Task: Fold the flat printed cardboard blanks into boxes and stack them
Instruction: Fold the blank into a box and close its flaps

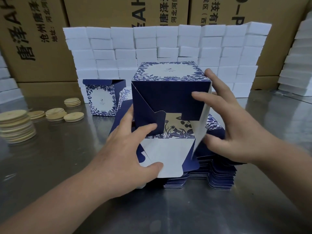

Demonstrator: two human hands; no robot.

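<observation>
— So why does the half-folded navy and white floral cardboard box [168,92] lie on its side between the two sets of fingers?
— Probably so that its open end faces the person. It rests on the stack of flat navy printed blanks [219,176], directly under both hands, which I think keeps the next blank within easy reach.
— What is the left hand [128,149] doing?
— Its fingers [148,128] lie fairly straight. The forefinger presses the dark navy inner flap [145,112] inward, and the thumb rests on the wide white flap [168,154] that hangs toward the person. That is pressing, not clasping.
— And the right hand [236,129]?
— Its fingers [199,96] bend round the right edge of the box: one on the navy panel, one at the far top corner, and the thumb against the narrow white side flap [202,125]. I judge that it steadies the box so the pressing does not push it off the stack.
— How far along is this one?
— The end is not yet closed, and a floral pattern shows through the gap. The wide flap looks like the next one to tuck in.
— Is anything finished?
— One upright navy floral box with its top flap open [101,98] stands on the shiny steel worktop [185,208], beyond the left fingers and well apart from them. Pale round wooden discs [16,127] lie further left, and stacked white foam blocks [185,41] form a wall beyond both hands.
</observation>
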